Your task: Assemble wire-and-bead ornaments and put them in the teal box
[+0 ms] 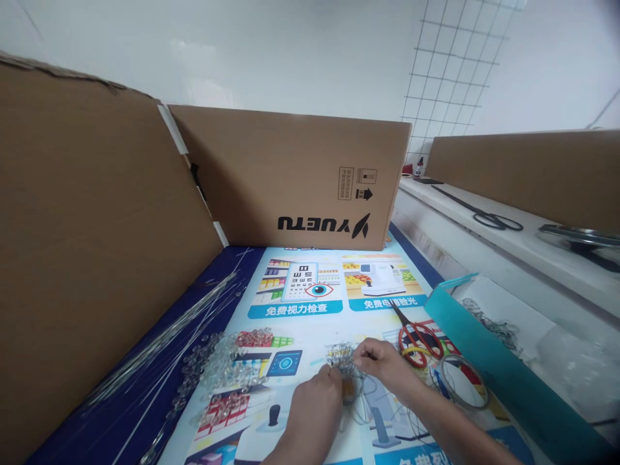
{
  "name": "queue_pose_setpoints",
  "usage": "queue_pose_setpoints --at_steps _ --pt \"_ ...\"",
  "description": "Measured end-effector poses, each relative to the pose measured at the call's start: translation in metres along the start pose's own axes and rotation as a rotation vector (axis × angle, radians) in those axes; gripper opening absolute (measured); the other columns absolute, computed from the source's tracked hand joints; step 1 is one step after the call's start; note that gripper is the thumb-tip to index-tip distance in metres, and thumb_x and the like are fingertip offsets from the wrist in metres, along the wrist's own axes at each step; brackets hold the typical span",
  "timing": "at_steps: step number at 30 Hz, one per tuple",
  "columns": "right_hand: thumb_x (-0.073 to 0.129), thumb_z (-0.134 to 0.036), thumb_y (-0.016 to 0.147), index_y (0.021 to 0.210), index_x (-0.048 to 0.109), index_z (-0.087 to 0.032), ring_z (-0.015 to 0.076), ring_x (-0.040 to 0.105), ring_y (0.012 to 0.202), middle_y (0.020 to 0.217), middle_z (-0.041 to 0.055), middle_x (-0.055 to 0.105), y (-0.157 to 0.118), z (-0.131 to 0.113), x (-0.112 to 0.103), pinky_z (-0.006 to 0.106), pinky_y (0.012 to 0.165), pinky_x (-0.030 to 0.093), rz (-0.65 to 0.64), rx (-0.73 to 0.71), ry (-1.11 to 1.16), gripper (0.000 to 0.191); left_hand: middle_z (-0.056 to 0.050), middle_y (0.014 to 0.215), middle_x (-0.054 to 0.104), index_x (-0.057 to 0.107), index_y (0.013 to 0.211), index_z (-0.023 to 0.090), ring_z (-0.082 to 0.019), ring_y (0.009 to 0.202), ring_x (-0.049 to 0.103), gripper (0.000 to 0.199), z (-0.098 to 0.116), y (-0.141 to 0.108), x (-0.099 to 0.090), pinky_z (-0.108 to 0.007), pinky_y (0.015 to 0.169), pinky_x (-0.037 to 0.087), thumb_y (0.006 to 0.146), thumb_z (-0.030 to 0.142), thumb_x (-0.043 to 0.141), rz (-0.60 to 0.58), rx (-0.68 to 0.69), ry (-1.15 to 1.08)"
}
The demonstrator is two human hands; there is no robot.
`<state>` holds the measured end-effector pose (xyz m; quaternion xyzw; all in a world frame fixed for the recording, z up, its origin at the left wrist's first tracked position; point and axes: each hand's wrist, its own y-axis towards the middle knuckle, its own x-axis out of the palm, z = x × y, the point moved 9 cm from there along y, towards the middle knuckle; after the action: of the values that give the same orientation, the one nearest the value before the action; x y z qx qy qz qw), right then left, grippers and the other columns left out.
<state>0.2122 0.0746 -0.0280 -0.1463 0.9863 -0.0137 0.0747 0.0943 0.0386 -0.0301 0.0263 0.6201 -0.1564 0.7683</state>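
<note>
Loose clear beads [232, 371] on the left could scatter if a forearm swings that way. Left hand [316, 402] looks pinched on the wiry cluster [341, 354] sitting between both hands over the desk [310, 328]; tug too hard and I'd expect kinks. Right hand [382, 363] is at its right edge, can't tell if it's gripping. Scissors [420, 341] near that wrist might snag if it drifts.

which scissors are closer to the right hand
The red-handled scissors, lying on the printed sheet just beyond the right hand; the black scissors lie farther off, on the white ledge.
</note>
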Motion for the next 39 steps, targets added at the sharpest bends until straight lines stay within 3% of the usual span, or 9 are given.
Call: queue_pose_setpoints --at_steps 8,22,30,35,39 --pt "0.064 -0.031 0.075 0.069 0.059 -0.017 0.0103 0.040 0.057 0.061 -0.0042 0.047 0.001 0.002 0.002 0.022 0.054 0.031 0.003 -0.003 0.031 0.017 -0.002 0.079 0.063 0.056 0.081 0.020 -0.017 0.070 0.063 0.014 -0.011 -0.006 0.000 -0.024 0.058 0.040 0.081 0.012 0.044 0.132 0.031 -0.158" --pt "0.062 -0.029 0.078 0.069 0.056 -0.017 0.0113 0.042 0.061 0.065 -0.0031 0.048 0.000 0.000 -0.001 0.023 0.059 0.032 -0.016 -0.027 0.037 0.016 0.002 0.074 0.053 0.047 0.077 0.022 -0.012 0.063 0.054 0.024 -0.009 -0.017 -0.002 -0.021 0.056 0.035 0.067 0.001 0.044 0.231 0.313 -0.396" --pt "0.059 -0.027 0.080 0.071 0.056 -0.017 0.0113 0.043 0.062 0.066 -0.0031 0.048 -0.002 -0.001 -0.003 0.023 0.059 0.034 -0.004 -0.034 -0.009 0.014 0.002 0.079 0.052 0.040 0.076 0.023 -0.012 0.067 0.051 0.027 -0.002 -0.022 -0.008 -0.021 0.059 0.036 0.066 -0.002 0.039 0.202 0.394 -0.505" --pt "0.059 -0.024 0.080 0.071 0.058 -0.017 0.0124 0.045 0.063 0.067 -0.0024 0.050 -0.005 -0.014 -0.004 0.024 0.059 0.035 0.008 -0.077 -0.096 0.011 0.001 0.077 0.053 0.043 0.078 0.023 -0.013 0.065 0.052 0.023 -0.005 -0.021 -0.001 -0.022 0.057 0.036 0.071 0.001 0.040 0.203 0.353 -0.416" --pt "0.060 -0.018 0.078 0.070 0.060 -0.018 0.0153 0.050 0.078 0.077 -0.0006 0.052 -0.010 -0.035 -0.003 0.026 0.071 0.036 0.049 -0.157 -0.210 0.007 0.000 0.085 0.054 0.047 0.086 0.024 -0.014 0.073 0.055 0.031 0.001 -0.023 0.004 -0.022 0.062 0.038 0.069 -0.001 0.039 0.198 0.403 -0.417"
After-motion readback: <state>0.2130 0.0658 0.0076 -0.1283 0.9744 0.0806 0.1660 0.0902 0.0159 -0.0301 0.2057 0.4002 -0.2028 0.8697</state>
